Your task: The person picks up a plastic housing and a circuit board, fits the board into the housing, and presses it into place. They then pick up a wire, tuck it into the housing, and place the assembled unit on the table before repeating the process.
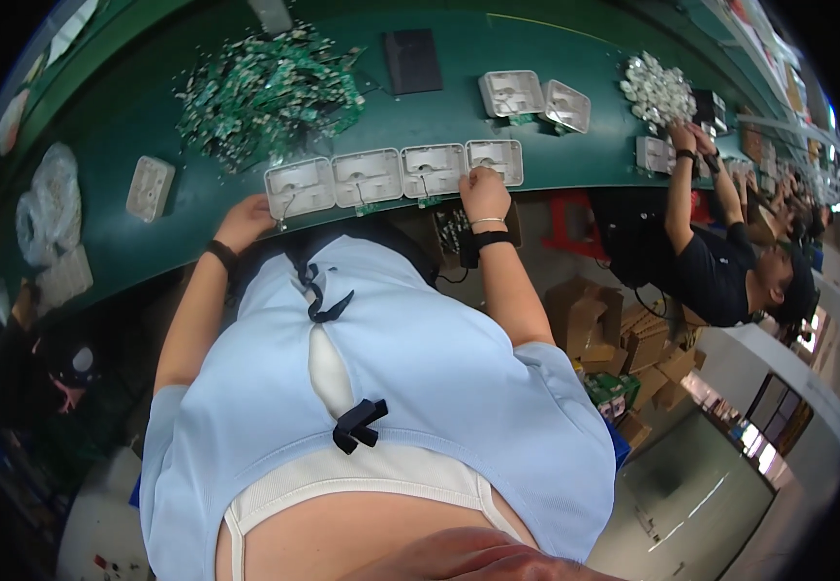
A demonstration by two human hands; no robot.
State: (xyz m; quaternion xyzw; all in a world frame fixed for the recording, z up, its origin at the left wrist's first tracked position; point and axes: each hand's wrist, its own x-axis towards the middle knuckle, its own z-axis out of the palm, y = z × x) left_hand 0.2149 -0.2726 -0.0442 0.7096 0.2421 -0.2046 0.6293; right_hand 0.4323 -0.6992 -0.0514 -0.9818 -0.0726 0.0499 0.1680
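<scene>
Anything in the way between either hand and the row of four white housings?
Nothing visible: the right hand is at the rightmost housing, the left hand close beside the leftmost housing. The green circuit board pile lies beyond the row, not between.

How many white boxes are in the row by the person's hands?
4, side by side: the leftmost box beside the left hand, the second box, the third box, and the rightmost box, partly covered by the right hand. All four show.
</scene>
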